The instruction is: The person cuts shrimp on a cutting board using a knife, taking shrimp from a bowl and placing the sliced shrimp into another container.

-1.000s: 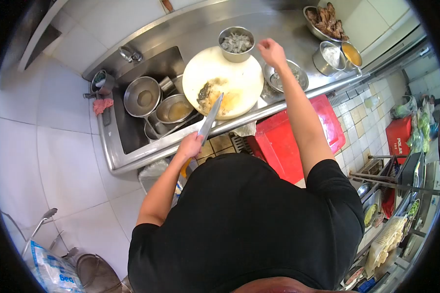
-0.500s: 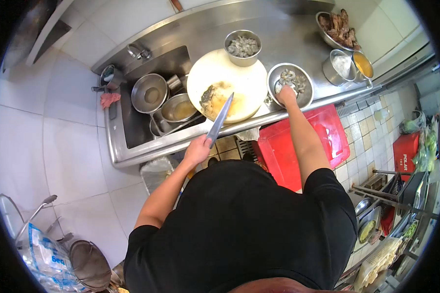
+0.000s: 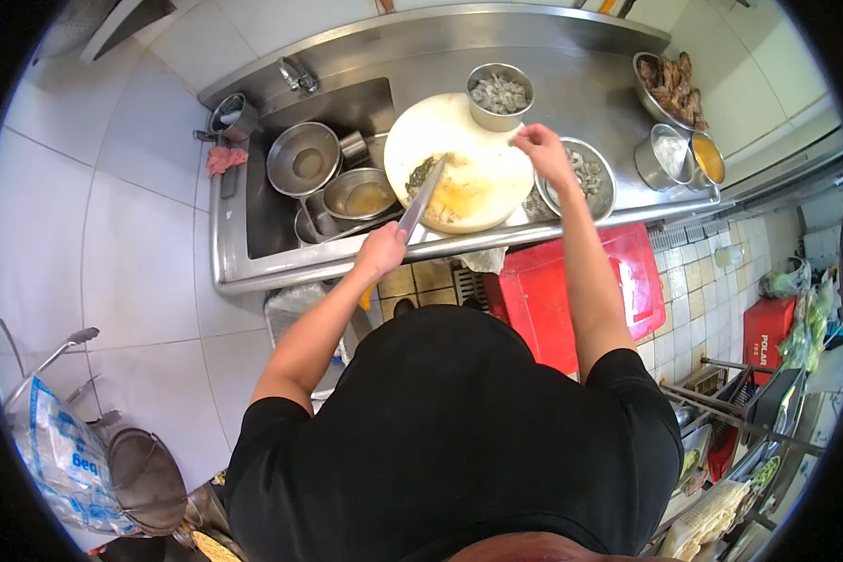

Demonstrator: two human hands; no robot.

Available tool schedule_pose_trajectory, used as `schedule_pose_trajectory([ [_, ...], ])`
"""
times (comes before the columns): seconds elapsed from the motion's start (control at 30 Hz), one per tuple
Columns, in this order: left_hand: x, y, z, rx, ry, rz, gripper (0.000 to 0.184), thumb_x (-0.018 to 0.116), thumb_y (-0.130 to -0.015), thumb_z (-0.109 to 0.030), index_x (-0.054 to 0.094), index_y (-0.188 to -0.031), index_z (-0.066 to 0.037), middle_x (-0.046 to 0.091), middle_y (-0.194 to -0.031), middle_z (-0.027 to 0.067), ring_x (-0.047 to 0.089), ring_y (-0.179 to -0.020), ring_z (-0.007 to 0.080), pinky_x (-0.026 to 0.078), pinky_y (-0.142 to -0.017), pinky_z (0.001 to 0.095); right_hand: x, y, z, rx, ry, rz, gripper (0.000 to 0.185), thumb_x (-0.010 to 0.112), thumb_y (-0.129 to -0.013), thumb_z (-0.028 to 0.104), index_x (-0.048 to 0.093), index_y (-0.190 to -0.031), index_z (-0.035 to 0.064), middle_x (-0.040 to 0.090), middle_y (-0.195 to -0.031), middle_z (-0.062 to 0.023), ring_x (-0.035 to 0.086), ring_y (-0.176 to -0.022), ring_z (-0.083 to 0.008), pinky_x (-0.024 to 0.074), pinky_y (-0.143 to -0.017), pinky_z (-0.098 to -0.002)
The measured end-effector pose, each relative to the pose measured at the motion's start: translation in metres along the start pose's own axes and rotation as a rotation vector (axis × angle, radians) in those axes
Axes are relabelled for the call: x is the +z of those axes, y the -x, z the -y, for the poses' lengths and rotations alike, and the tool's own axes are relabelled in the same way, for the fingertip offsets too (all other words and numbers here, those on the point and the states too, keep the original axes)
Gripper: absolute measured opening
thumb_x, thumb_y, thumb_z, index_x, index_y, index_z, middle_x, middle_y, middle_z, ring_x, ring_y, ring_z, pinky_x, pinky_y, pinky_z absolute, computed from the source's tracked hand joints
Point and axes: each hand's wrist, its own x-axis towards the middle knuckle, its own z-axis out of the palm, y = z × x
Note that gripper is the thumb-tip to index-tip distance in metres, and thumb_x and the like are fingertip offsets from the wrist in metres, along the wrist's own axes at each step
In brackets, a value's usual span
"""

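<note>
My left hand [image 3: 381,250] is wrapped round the handle of a large knife [image 3: 421,200], whose tip lies over the dark scraps [image 3: 425,172] on the round cutting board [image 3: 482,169]. Above the board's right edge, my right hand [image 3: 540,150] has its fingers pressed together; what they hold, if anything, is too small to make out. It is between a deep metal pot [image 3: 500,96] of greyish peeled pieces, like shrimp, at the board's back edge and a metal bowl [image 3: 601,192] with similar pieces to the right. My right forearm partly covers that bowl.
Left of the board, a sink [image 3: 272,234] holds strainers and pots [image 3: 305,160]. At the back right are a bowl of browned meat [image 3: 670,84], a pot with white contents [image 3: 667,155] and one with orange liquid [image 3: 709,159]. A red lid [image 3: 581,290] is below the counter edge.
My right hand went down into the bowl, then rose out of it and moved left to the board's edge. The knife stayed in my left hand. The whole view has shifted.
</note>
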Motion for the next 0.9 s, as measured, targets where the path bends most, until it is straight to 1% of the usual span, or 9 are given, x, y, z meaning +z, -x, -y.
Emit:
schedule_pose_trajectory([
  [0.03,0.005,0.000,0.001,0.017,0.087,0.002,0.031,0.044,-0.101,-0.025,0.057,-0.096,0.002,0.067,-0.082,0.0233,0.069,-0.066,0.0367,0.055,-0.067,0.0487,0.023,0.009,0.008,-0.044,0.000,-0.036,0.025,0.077,-0.085,0.021,0.069,-0.098,0.0012,0.073,-0.090,-0.0070,0.063,-0.077,-0.0133,0.0516,-0.072,-0.0282],
  [0.07,0.014,-0.009,0.011,0.012,0.234,0.053,0.029,0.045,-0.102,-0.026,0.055,-0.098,0.000,0.065,-0.075,0.0182,0.064,-0.052,0.0294,0.052,-0.051,0.0445,0.045,0.022,0.014,-0.086,0.001,-0.069,0.025,0.079,-0.084,0.021,0.069,-0.097,0.0021,0.073,-0.090,-0.0072,0.062,-0.075,-0.0131,0.0512,-0.071,-0.0277],
  [0.13,0.022,-0.010,0.017,-0.036,0.408,0.138,0.029,0.044,-0.103,-0.028,0.054,-0.100,-0.001,0.064,-0.073,0.0151,0.059,-0.048,0.0248,0.049,-0.046,0.0409,0.087,0.051,0.002,-0.102,0.186,-0.063,0.024,0.079,-0.083,0.024,0.071,-0.098,0.0068,0.072,-0.088,-0.0090,0.066,-0.077,-0.0199,0.0529,-0.073,-0.0333],
  [0.2,0.031,-0.010,0.027,-0.099,0.604,0.236,0.027,0.044,-0.105,-0.031,0.053,-0.107,-0.005,0.061,-0.070,0.0081,0.048,-0.041,0.0138,0.041,-0.038,0.0326,0.112,0.082,-0.037,-0.197,0.549,-0.074,0.025,0.079,-0.080,0.026,0.072,-0.098,0.0097,0.069,-0.101,-0.0115,0.062,-0.100,-0.0292,0.0487,-0.089,-0.0382],
  [0.23,0.032,-0.003,0.027,-0.101,0.617,0.239,0.027,0.044,-0.105,-0.031,0.053,-0.107,-0.005,0.061,-0.070,0.0081,0.048,-0.041,0.0138,0.041,-0.038,0.0326,0.118,0.097,-0.041,-0.262,0.759,-0.140,0.026,0.078,-0.079,0.027,0.072,-0.099,0.0100,0.068,-0.107,-0.0127,0.058,-0.107,-0.0312,0.0464,-0.094,-0.0391],
  [0.37,0.043,0.009,0.044,-0.088,0.782,0.318,0.026,0.045,-0.106,-0.031,0.055,-0.109,-0.008,0.062,-0.071,0.0077,0.046,-0.041,0.0126,0.041,-0.039,0.0313,0.117,0.099,-0.050,-0.228,0.752,-0.140,0.025,0.074,-0.081,0.021,0.072,-0.102,0.0093,0.064,-0.116,-0.0146,0.054,-0.114,-0.0328,0.0441,-0.098,-0.0398],
  [0.43,0.051,0.000,0.048,-0.125,0.828,0.394,0.024,0.046,-0.106,-0.031,0.054,-0.107,-0.009,0.062,-0.070,0.0073,0.046,-0.041,0.0124,0.041,-0.038,0.0310,0.112,0.080,-0.044,-0.420,0.711,0.047,0.023,0.069,-0.083,0.016,0.070,-0.104,0.0068,0.066,-0.110,-0.0161,0.056,-0.109,-0.0352,0.0459,-0.097,-0.0433],
  [0.47,0.054,-0.004,0.049,-0.124,0.837,0.401,0.023,0.047,-0.105,-0.032,0.053,-0.108,-0.010,0.062,-0.070,0.0073,0.046,-0.041,0.0125,0.042,-0.038,0.0311,0.112,0.077,-0.039,-0.272,0.663,0.162,0.021,0.065,-0.083,0.012,0.070,-0.103,0.0059,0.068,-0.101,-0.0167,0.059,-0.104,-0.0367,0.0469,-0.097,-0.0444],
  [0.9,0.057,-0.043,0.044,-0.058,0.874,0.539,0.023,0.044,-0.105,-0.033,0.051,-0.110,-0.011,0.061,-0.068,0.0072,0.045,-0.040,0.0115,0.042,-0.037,0.0295,0.128,0.076,-0.040,-0.271,0.756,0.059,0.024,0.066,-0.084,0.012,0.072,-0.106,0.0034,0.068,-0.098,-0.0176,0.065,-0.093,-0.0368,0.0522,-0.086,-0.0437],
])
